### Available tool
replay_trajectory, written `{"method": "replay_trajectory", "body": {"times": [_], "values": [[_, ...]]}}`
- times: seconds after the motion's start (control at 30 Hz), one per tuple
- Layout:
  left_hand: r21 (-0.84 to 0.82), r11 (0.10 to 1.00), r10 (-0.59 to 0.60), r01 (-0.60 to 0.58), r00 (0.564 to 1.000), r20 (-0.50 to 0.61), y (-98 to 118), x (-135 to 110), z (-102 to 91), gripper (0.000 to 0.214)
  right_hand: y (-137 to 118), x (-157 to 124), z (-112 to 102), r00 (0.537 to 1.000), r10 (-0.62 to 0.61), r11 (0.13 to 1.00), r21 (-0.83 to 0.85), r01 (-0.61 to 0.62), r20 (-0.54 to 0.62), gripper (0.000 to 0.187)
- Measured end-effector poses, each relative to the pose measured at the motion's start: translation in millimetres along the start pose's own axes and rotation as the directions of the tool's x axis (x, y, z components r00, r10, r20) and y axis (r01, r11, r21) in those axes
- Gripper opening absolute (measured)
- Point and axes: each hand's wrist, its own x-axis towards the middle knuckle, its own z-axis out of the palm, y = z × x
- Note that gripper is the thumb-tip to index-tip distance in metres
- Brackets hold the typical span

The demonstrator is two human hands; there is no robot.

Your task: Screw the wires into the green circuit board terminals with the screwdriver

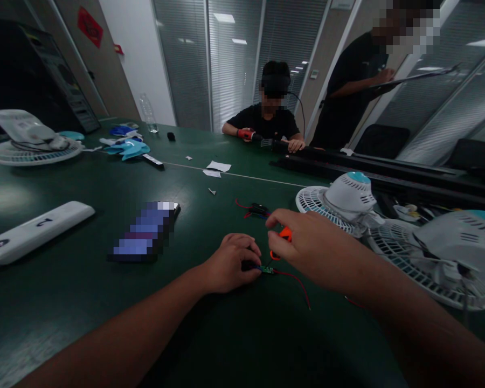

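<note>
White bar (36, 229) at 9 o'clock, phone (145, 231) beside it, both well clear of the work. Left hand (232, 264) curled, fingertips pinning a small green board (267, 270) to the table (84, 302), dead centre. The board is tiny, with a red wire (301, 285) trailing toward 5 o'clock. There's a dark part under the fingers, can't make out what. Right hand (307, 242) pinches an orange-handled tool (284, 235), tip down at the board's 1 o'clock. Risk as I see it: the tip skids, the board pivots under the light hold, the wire joint tears. Nearest fan (350, 202) at 3 o'clock sits close to the forearm, so it could snag.
</note>
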Motion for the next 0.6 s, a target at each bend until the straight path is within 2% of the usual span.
{"method": "replay_trajectory", "body": {"times": [0.6], "values": [[0.015, 1.000, -0.009, 0.009, 1.000, 0.010, 2.4, 0.2, -0.9, 0.013, 0.6, -1.5, -3.2, 1.000, 0.013, 1.000, 0.017, -0.014, 0.020, 0.038]]}}
